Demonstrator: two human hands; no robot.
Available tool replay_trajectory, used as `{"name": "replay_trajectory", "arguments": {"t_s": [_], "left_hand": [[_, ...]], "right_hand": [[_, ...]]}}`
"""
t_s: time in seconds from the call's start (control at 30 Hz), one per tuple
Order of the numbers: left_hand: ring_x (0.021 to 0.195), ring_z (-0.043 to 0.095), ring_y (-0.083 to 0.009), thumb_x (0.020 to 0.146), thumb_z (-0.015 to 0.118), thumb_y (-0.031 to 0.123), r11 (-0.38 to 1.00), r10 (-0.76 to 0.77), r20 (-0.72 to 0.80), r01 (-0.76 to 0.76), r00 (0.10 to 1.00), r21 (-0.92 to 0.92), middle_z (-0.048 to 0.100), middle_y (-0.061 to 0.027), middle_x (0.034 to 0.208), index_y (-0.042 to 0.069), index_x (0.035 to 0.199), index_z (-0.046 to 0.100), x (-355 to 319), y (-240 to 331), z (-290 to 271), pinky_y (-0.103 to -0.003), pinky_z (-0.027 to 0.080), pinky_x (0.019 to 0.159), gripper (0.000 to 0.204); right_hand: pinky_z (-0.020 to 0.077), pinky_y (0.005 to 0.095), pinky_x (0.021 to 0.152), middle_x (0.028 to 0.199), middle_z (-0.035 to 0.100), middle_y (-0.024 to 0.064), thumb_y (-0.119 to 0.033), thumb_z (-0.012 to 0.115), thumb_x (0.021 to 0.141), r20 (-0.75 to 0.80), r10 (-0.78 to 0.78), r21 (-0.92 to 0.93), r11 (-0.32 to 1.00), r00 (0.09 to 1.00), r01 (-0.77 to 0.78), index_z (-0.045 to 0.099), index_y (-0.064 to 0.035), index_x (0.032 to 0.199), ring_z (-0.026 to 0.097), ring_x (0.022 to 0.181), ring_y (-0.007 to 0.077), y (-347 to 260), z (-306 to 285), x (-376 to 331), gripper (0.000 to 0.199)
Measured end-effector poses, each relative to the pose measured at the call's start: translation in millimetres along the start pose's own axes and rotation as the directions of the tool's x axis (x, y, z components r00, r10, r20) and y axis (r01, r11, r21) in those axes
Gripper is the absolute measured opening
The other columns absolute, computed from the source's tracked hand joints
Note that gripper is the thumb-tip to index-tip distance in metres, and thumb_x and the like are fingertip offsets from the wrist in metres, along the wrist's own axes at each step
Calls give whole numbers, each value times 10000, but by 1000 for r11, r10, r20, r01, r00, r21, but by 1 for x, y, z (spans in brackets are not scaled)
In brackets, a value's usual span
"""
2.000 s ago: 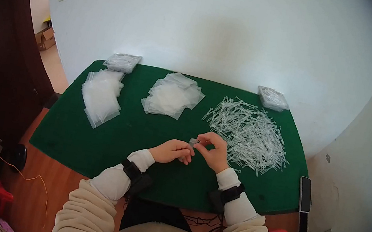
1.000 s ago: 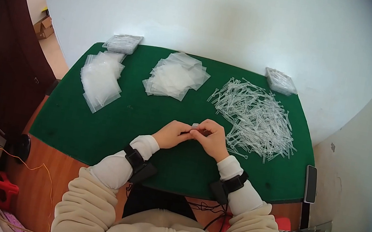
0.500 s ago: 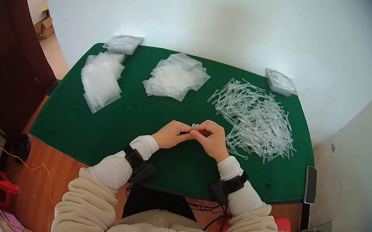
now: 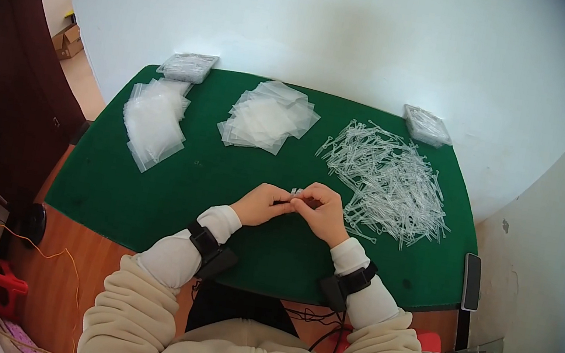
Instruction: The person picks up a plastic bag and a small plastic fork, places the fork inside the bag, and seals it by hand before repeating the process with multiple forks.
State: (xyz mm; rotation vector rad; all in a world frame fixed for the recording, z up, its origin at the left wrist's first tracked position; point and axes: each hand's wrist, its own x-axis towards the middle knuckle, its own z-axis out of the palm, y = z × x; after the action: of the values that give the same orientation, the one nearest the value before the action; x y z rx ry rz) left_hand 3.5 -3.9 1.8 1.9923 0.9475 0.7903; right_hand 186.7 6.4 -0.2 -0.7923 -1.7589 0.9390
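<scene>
My left hand and my right hand meet over the middle of the green table, fingers closed in a pinch. Between their fingertips is a small bundle of clear plastic sticks; only the short pale ends show, and the fingers hide the rest. A large loose heap of clear plastic sticks with looped ends lies just right of my right hand. Beyond my hands lies a pile of flat clear plastic bags. Another fanned stack of clear bags lies to the left.
Filled clear packs stand at the table's far edge, one at the left and one at the right. A phone lies by the right edge of the green table. A white wall rises behind the table.
My right fingertips shift very slightly against the bundle. Both arms, the heap and the bags stay in place.
</scene>
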Motion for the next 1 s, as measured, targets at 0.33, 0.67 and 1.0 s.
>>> {"name": "replay_trajectory", "arguments": {"t_s": [0.33,0.67,1.0], "left_hand": [[665,516,-119,872,569,160,998,54,-11,-53,999,31,601,-96,748,-11,953,607,1,-11,2,-261,421,639,193],[665,521,-123,871,565,151,997,69,-9,-69,998,27,603,-95,752,-8,975,607,1,-4,0,-262,425,643,195],[700,543,-121,875,561,155,997,48,-2,-48,999,62,626,-89,792,8,1004,608,0,-4,1,-261,435,670,201]], "right_hand": [[425,222,553,707,562,58,-54,668,700,20,-68,-117,991,997,70,636,6,757,547,611,120,-6,-1,1,89],[434,222,556,707,571,59,-49,672,694,18,-76,-133,988,997,77,639,8,756,556,613,125,-5,-2,0,90],[423,199,547,714,553,37,-39,682,711,26,-101,-137,985,995,104,601,26,721,538,601,88,-7,-1,1,103]]}}
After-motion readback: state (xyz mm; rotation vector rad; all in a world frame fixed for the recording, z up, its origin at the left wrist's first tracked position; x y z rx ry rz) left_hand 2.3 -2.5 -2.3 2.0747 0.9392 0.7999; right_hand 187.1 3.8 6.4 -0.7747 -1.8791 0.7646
